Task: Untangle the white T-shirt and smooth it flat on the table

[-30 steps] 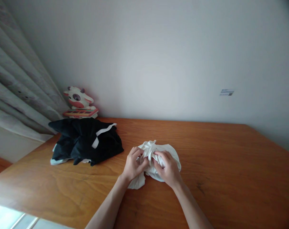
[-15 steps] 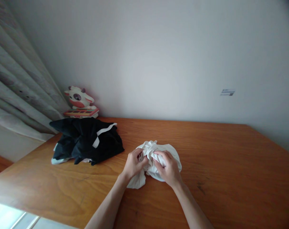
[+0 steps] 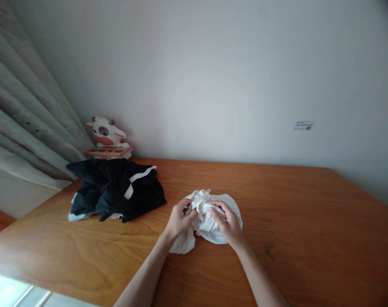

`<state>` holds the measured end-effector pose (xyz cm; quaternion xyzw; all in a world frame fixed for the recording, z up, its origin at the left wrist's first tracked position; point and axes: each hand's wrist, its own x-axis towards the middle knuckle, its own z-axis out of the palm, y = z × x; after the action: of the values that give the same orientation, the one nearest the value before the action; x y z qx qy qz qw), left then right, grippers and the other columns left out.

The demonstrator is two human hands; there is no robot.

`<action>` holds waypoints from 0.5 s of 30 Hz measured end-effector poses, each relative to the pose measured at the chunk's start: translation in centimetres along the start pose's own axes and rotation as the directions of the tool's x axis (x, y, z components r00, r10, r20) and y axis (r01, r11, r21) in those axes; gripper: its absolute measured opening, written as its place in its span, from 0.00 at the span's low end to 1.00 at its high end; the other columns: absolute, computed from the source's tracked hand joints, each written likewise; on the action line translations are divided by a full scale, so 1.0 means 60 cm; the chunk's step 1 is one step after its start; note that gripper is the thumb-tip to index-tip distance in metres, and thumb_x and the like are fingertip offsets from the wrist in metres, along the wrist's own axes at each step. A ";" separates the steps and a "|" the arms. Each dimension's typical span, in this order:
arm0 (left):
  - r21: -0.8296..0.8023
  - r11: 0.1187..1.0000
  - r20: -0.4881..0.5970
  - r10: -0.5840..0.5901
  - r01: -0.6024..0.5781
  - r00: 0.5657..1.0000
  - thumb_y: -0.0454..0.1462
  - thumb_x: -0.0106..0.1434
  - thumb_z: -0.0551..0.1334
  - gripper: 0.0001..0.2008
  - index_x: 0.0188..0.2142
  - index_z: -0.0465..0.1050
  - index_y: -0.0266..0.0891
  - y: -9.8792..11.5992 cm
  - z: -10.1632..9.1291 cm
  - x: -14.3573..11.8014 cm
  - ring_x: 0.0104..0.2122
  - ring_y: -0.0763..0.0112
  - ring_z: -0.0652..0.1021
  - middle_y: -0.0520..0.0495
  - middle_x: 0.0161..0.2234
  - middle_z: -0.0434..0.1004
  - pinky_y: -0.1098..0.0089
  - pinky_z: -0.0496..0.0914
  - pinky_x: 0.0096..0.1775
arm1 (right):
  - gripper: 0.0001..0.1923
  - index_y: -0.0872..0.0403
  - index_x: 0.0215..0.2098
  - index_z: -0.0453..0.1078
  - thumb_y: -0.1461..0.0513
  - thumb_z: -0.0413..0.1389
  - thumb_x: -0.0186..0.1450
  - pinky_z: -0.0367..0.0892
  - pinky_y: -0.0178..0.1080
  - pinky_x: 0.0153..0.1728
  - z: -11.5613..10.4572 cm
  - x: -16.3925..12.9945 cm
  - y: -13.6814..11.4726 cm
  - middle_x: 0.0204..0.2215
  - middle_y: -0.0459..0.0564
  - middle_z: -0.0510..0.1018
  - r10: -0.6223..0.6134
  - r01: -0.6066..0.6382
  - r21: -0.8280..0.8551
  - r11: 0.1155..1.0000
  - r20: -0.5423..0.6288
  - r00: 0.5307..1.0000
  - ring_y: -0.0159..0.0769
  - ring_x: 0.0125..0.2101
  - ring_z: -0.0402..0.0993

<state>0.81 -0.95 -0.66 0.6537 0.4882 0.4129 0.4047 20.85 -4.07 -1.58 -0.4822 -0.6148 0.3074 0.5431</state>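
Observation:
A crumpled white cloth garment point(image 3: 207, 232) lies bunched on the wooden table in front of me; its exact kind cannot be made out. My left hand point(image 3: 180, 219) grips the gathered folds on its left side, thumb and fingers closed on the fabric. From the right, my right hand point(image 3: 227, 222) pinches another fold near the middle of the bundle. One loose flap of the cloth spreads toward me below my left hand. Part of the fabric is hidden under both hands.
On the left of the wooden table point(image 3: 293, 213) lies a heap of black clothing point(image 3: 114, 187) with a white stripe. Behind it stands a cow-shaped toy keyboard point(image 3: 108, 138). A curtain point(image 3: 24, 111) hangs at the left, and a small label point(image 3: 303, 125) is on the wall.
My right hand has shifted slightly to the right over the white cloth. My left hand keeps its hold in nearly the same place.

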 end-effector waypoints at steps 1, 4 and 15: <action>0.005 1.000 0.001 0.009 -0.009 1.000 0.39 0.58 0.63 0.10 0.37 0.76 0.35 -0.002 0.000 0.000 0.30 0.68 0.74 0.49 0.31 0.77 0.71 0.69 0.34 | 0.16 0.49 0.46 0.76 0.49 0.56 0.70 0.76 0.41 0.45 0.000 0.000 0.001 0.44 0.52 0.85 0.006 -0.006 0.004 1.000 0.001 1.000 0.43 0.44 0.82; 0.012 0.998 -0.010 0.057 -0.057 0.998 0.36 0.57 0.62 0.08 0.37 0.75 0.36 -0.004 0.000 0.001 0.34 0.66 0.75 0.48 0.34 0.76 0.70 0.70 0.38 | 0.16 0.49 0.46 0.76 0.48 0.56 0.70 0.75 0.41 0.47 0.000 0.000 0.001 0.44 0.52 0.85 0.016 -0.016 0.009 1.000 0.008 1.000 0.43 0.45 0.82; -0.074 0.987 -0.100 0.137 -0.145 0.985 0.31 0.57 0.59 0.09 0.38 0.66 0.41 -0.001 0.006 -0.001 0.37 0.69 0.74 0.50 0.37 0.72 0.71 0.68 0.38 | 0.16 0.50 0.47 0.76 0.49 0.57 0.70 0.75 0.40 0.46 0.002 -0.002 -0.003 0.44 0.52 0.85 0.018 -0.018 -0.003 1.000 0.007 1.000 0.43 0.45 0.82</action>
<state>1.13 -1.04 -0.88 0.6495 0.4423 0.4904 0.3768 20.70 -4.23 -1.46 -0.4874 -0.6129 0.3129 0.5376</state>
